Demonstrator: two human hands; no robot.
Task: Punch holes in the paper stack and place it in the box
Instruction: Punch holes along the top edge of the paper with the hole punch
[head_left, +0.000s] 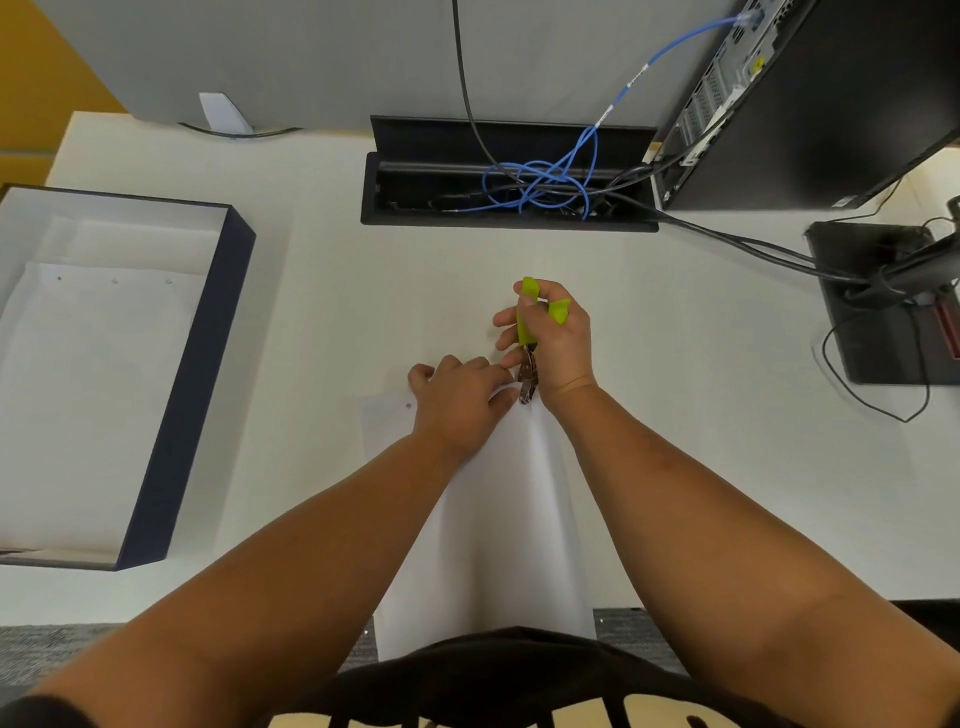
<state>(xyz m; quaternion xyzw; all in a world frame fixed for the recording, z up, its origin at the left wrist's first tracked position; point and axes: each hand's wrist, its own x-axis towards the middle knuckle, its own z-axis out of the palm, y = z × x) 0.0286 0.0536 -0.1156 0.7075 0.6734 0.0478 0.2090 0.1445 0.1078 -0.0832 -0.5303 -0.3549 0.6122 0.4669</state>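
A white paper stack lies on the desk in front of me and hangs over the near edge. One punched hole shows near its far left corner. My left hand presses down on the far edge of the stack. My right hand grips a hole punch with lime-green handles; its metal jaw sits on the paper's far edge, just right of my left fingers. An open dark-blue box stands at the left, holding white sheets with three punched holes.
A black cable tray with tangled blue and black cables is set into the desk at the back. A black computer tower and a monitor stand base with cables occupy the right. A grey partition runs along the back.
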